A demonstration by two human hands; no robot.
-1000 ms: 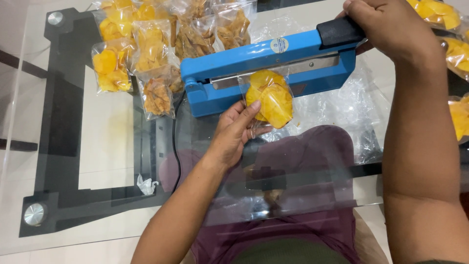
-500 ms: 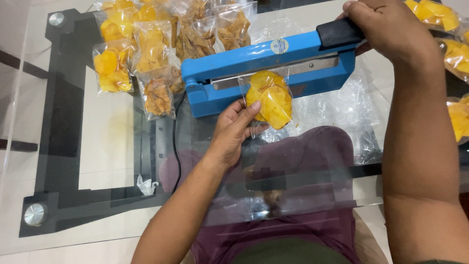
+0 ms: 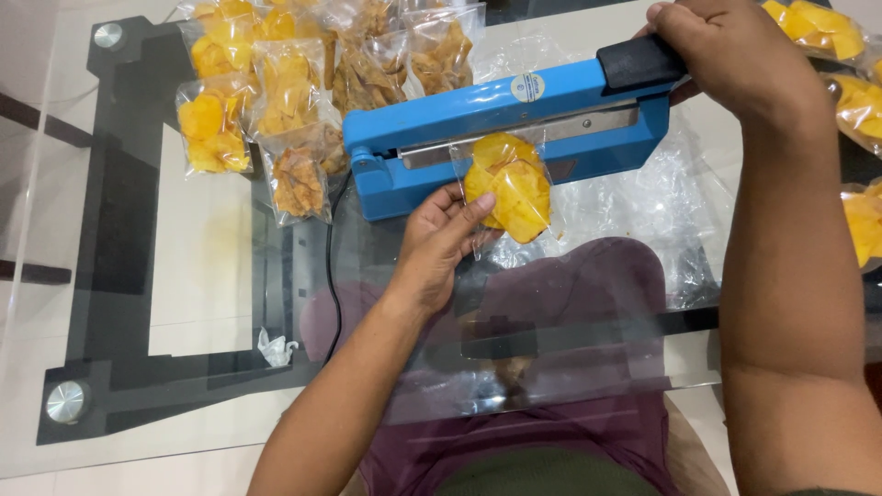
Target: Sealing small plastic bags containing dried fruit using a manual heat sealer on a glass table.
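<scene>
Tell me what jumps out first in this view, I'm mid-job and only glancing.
The bright blue heat sealer lies across the middle of the glass table, its arm pressed down by the right hand on the black handle. The left hand holds a clear bag of yellow chips, its top edge in the sealer. More filled bags are piled at the upper left.

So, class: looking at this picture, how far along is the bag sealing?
Done: sealed snack bags lie piled left of the blue heat sealer. In hand: the left hand holds a clear bag of yellow chips with its top in the sealer, while the right hand presses the black handle. Left: more chip bags at right; whether sealed is unclear.
</scene>
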